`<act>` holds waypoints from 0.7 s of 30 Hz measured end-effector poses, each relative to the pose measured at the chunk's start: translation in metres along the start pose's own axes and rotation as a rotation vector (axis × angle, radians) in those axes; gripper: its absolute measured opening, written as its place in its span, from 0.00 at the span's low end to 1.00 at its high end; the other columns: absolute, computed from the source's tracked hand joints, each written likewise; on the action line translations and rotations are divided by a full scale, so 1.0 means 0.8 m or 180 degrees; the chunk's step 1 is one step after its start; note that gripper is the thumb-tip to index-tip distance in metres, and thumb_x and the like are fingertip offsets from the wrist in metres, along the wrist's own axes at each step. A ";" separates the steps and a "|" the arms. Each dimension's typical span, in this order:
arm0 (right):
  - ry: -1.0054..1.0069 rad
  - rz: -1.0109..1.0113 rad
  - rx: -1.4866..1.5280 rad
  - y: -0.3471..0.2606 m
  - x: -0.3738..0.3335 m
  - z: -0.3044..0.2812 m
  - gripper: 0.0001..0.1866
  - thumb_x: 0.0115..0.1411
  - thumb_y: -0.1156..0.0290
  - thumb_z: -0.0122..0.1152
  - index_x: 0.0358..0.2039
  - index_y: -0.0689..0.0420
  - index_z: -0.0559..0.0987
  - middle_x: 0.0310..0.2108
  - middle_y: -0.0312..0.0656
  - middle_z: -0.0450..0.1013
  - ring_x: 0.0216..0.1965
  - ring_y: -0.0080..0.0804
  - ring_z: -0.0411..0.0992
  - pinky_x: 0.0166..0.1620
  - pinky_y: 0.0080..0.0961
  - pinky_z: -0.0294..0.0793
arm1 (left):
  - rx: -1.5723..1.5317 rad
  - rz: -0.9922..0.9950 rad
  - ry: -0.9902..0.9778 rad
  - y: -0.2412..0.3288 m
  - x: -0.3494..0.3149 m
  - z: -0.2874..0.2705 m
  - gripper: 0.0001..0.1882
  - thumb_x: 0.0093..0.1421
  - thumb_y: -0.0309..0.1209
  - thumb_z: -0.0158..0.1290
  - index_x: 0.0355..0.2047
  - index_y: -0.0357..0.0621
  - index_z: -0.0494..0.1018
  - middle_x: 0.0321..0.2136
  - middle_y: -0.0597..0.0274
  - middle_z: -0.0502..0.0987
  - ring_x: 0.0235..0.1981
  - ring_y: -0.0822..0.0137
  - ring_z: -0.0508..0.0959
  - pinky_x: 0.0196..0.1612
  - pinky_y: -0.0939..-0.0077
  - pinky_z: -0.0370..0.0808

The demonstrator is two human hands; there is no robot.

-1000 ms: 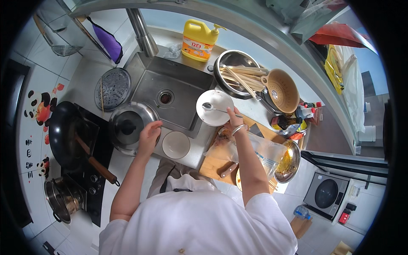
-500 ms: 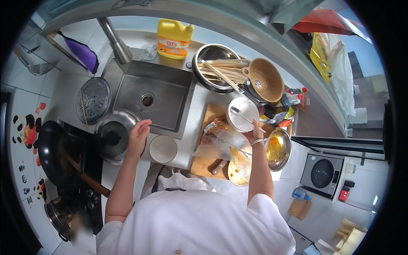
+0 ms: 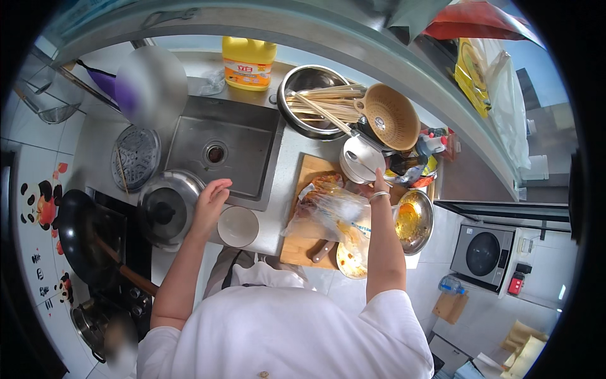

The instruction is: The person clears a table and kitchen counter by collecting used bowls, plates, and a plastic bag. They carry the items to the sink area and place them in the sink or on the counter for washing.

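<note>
A white bowl (image 3: 349,165) with a spoon (image 3: 363,162) lying in it is at the far edge of the wooden cutting board (image 3: 307,169). My right hand (image 3: 379,184) grips the bowl's near rim; its fingertips are partly hidden. Below that arm, a clear plastic bag of food (image 3: 322,205) rests on the board beside a knife handle (image 3: 324,251). My left hand (image 3: 213,197) hovers with fingers stretched and nothing in it, between the lidded pan (image 3: 165,211) and the sink. Close by it stands a pale bowl (image 3: 238,227).
Beyond the board are a steel basin of chopsticks (image 3: 309,129) and a tan colander (image 3: 389,114). A steel bowl of yellow liquid (image 3: 413,221) stands right. The sink (image 3: 252,161) lies ahead, a yellow jug (image 3: 248,63) behind it. A black wok (image 3: 85,237) is left.
My right hand has carried the white bowl slightly farther away, toward the chopstick basin, and the bowl's outer side shows more. My left hand stays raised and open, barely moved.
</note>
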State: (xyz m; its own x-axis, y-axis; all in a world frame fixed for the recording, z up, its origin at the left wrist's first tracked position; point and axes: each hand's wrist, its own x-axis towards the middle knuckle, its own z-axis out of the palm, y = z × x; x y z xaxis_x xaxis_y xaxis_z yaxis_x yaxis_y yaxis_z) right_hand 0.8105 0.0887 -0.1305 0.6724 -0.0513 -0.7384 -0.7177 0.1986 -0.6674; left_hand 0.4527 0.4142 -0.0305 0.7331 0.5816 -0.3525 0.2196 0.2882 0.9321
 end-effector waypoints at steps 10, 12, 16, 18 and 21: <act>0.0314 0.0000 0.0099 -0.001 0.025 0.009 0.28 0.46 0.48 0.66 0.42 0.49 0.70 0.40 0.38 0.66 0.40 0.33 0.65 0.41 0.34 0.70 | 0.0672 0.0225 0.0189 -0.040 0.078 -0.050 0.13 0.55 0.28 0.51 0.42 0.37 0.70 0.39 0.59 0.76 0.44 0.70 0.73 0.45 0.79 0.68; 0.0072 0.0026 0.0375 0.002 0.019 0.002 0.29 0.46 0.49 0.66 0.42 0.51 0.70 0.41 0.40 0.65 0.41 0.34 0.65 0.42 0.31 0.70 | 0.1116 0.0219 0.0218 -0.069 0.130 -0.077 0.14 0.54 0.31 0.52 0.40 0.37 0.72 0.36 0.58 0.77 0.40 0.66 0.76 0.43 0.76 0.70; 0.0171 -0.0080 0.1066 0.022 -0.054 -0.010 0.26 0.54 0.55 0.59 0.47 0.58 0.68 0.48 0.46 0.64 0.48 0.36 0.64 0.49 0.30 0.67 | 0.2472 -0.0073 0.0195 -0.077 0.204 -0.093 0.14 0.52 0.35 0.51 0.35 0.38 0.74 0.32 0.57 0.78 0.36 0.57 0.77 0.41 0.70 0.72; -0.0266 -0.1042 0.0799 0.040 -0.151 -0.002 0.25 0.58 0.57 0.56 0.50 0.60 0.67 0.47 0.43 0.68 0.50 0.31 0.64 0.54 0.32 0.61 | 0.3159 -0.0716 -0.0069 -0.081 0.238 -0.099 0.14 0.53 0.34 0.49 0.36 0.39 0.75 0.38 0.54 0.76 0.40 0.53 0.75 0.43 0.65 0.72; -0.0379 -0.1531 -0.0064 0.062 -0.265 0.036 0.24 0.62 0.60 0.49 0.54 0.59 0.64 0.51 0.44 0.66 0.52 0.32 0.63 0.53 0.32 0.62 | 0.3751 -0.1492 -0.0189 -0.153 0.299 -0.119 0.16 0.54 0.32 0.47 0.42 0.40 0.74 0.46 0.50 0.72 0.48 0.52 0.72 0.49 0.64 0.70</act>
State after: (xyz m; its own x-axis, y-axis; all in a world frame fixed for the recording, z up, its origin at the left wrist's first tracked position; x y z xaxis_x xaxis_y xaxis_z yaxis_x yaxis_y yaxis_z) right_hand 0.6373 0.1376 -0.0045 0.9434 -0.0201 -0.3310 -0.3237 0.1608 -0.9324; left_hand 0.5396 0.5906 -0.2368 0.4512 0.5640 -0.6916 0.8799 -0.4103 0.2395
